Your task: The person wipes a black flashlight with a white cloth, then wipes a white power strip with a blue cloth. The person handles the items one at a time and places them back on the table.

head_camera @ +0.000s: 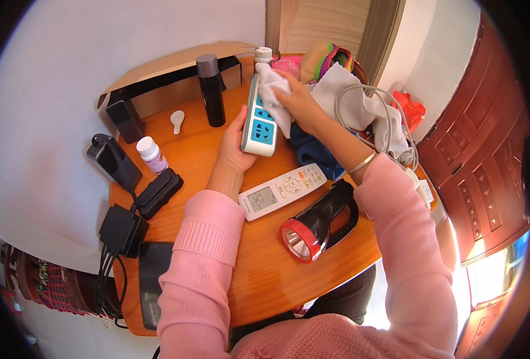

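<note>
My left hand (235,150) grips a white power strip (259,150) with blue socket panels by its near end, tilted above the wooden table (256,278). A white cloth (275,96) is bunched in my right hand (301,101) and lies against the strip's far end, covering some of the sockets. Below the strip rests a white air-conditioner remote (287,190) with a lit or printed display. Nearer to me, a black flashlight (321,220) with a red rim lies on its side. Dark blue fabric (312,150) sits under my right forearm.
At the left stand a black bottle (211,92), a white spoon (177,121), a pill bottle (152,155), black devices (114,161) with cables and a smartphone (153,278). An open cardboard box (170,89) backs them. A grey cable (388,107) coils over crumpled white cloth (336,96) at right.
</note>
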Available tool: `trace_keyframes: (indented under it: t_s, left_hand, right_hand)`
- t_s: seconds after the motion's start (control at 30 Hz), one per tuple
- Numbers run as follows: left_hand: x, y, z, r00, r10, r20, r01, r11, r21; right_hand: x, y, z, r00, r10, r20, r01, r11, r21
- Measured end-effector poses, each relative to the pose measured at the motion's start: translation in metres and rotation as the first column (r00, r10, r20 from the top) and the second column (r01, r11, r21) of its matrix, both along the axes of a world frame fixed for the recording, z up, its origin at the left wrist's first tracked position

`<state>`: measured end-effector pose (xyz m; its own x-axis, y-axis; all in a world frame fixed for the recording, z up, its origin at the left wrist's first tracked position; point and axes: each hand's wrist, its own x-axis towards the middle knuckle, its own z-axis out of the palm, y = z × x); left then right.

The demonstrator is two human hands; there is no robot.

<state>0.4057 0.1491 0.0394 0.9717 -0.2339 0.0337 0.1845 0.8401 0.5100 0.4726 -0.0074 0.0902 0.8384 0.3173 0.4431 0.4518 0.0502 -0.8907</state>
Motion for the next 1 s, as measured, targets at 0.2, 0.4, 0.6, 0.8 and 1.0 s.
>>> trace_keyframes:
  t_s: [0.2, 0.4, 0.6, 0.8, 1.0]
  left_hand:
    - [0.001, -0.005, -0.003, 0.997, -0.032, 0.07, 0.033, 0.999, -0.003]
    - [-0.004, -0.003, -0.001, 0.995, -0.024, 0.095, 0.021, 0.999, 0.028]
    - [-0.005, -0.006, -0.003, 0.997, 0.021, 0.08, -0.023, 0.999, 0.022]
    - [-0.002, -0.003, 0.001, 0.995, -0.05, 0.082, 0.052, 0.999, -0.012]
    - [-0.003, -0.003, -0.001, 0.996, 0.017, 0.089, -0.021, 0.998, 0.054]
  right_hand:
    - [0.018, 0.015, 0.008, 0.958, -0.242, 0.156, 0.266, 0.951, -0.158]
    - [0.023, 0.014, -0.001, 0.944, -0.226, 0.24, 0.292, 0.91, -0.294]
    - [-0.017, 0.002, -0.007, 0.975, -0.058, 0.215, 0.113, 0.961, -0.251]
    - [-0.007, 0.005, 0.008, 0.989, -0.144, 0.027, 0.146, 0.982, -0.122]
    - [-0.009, 0.008, -0.011, 0.951, -0.309, 0.03, 0.31, 0.939, -0.147]
